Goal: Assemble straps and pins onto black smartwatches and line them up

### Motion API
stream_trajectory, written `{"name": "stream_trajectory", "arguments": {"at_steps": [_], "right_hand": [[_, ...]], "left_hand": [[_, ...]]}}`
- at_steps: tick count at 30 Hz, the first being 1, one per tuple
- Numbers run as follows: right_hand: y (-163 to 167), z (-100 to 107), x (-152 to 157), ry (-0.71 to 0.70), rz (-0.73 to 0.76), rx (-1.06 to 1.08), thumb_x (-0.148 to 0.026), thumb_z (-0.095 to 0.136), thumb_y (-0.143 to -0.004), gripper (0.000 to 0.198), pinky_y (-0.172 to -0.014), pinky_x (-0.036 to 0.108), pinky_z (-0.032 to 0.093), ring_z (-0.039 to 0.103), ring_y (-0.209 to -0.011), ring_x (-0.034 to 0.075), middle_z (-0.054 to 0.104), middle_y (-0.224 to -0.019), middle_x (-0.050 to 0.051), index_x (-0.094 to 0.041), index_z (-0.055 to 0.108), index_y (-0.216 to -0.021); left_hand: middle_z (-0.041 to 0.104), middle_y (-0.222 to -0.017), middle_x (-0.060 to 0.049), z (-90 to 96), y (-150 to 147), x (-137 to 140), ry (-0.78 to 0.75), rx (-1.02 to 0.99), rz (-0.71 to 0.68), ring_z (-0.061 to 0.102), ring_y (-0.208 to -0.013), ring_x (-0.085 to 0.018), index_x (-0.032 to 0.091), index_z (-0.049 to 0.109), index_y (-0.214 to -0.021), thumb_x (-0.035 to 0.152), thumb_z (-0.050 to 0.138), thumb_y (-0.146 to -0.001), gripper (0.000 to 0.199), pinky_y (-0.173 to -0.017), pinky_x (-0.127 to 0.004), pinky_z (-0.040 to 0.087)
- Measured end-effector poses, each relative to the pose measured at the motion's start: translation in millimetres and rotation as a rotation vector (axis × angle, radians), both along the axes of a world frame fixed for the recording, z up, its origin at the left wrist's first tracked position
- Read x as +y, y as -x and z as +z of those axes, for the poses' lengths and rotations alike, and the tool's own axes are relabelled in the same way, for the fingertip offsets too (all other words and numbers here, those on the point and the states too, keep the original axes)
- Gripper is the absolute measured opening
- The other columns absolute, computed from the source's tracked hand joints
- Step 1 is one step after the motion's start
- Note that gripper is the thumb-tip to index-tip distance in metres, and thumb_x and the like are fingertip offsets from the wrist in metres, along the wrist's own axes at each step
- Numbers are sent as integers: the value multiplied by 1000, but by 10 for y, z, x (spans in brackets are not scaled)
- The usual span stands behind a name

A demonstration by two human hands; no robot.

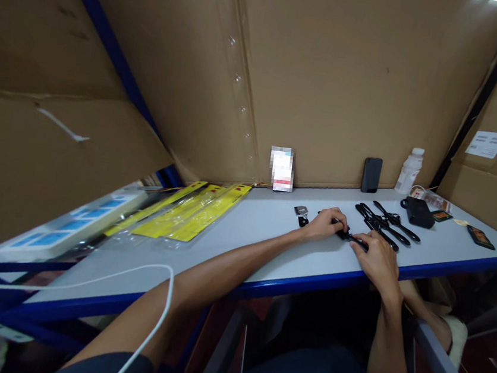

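On grey blue-edged table (243, 234) among cardboard walls (341, 83), left hand (325, 224) and right hand (377, 260), grips closed on black tool (350, 236).

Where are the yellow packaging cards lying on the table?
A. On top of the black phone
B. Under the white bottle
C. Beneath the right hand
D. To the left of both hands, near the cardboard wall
D: the yellow packaging cards lie fanned on the table well to the left of the left hand and right hand, which meet on a small black tool.
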State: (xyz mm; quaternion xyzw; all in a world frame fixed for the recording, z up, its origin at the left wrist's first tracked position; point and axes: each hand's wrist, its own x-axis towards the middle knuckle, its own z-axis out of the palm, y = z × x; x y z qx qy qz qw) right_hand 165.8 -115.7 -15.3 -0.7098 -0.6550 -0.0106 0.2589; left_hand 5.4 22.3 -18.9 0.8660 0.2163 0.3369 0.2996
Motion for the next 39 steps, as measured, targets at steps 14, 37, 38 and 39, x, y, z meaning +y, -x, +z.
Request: {"name": "stream_trajectory", "arguments": {"at_steps": [14, 37, 38, 39], "right_hand": [[1, 4, -5, -2, -4, -12, -35, 59, -97, 28, -81, 30, 42, 65, -104, 21, 70, -112, 6, -27, 77, -117], [0, 15, -11, -2, 2, -7, -36, 57, -98, 29, -82, 30, 43, 65, -104, 22, 70, -113, 5, -27, 77, -117], [-1, 14, -9, -1, 1, -8, -36, 57, -98, 29, -83, 30, 43, 65, -104, 22, 70, -113, 5, -27, 76, -118], [-2, 13, -7, 0, 1, -8, -36, 57, -98, 29, -83, 30, 43, 65, -104, 21, 70, -113, 5, -27, 76, -118]], "left_hand": [[70, -85, -5, 4, 16, 26, 1, 21, 3, 64, -94, -19, 17, 76, -77, 7, 53, -80, 26, -92, -31, 49], [69, -87, -3, 33, -14, -41, 42, 20, 33, 62, -84, -16, 16, 73, -81, 25, 65, -87, 13, -82, -29, 50], [68, -86, -3, 27, -21, -49, 58, 7, 56, 62, -83, -16, 15, 72, -83, 28, 68, -87, 13, -81, -29, 50], [68, -86, -3, 21, -26, -54, 77, -5, 83, 61, -81, -15, 15, 70, -85, 29, 70, -86, 14, -79, -28, 49]]}}
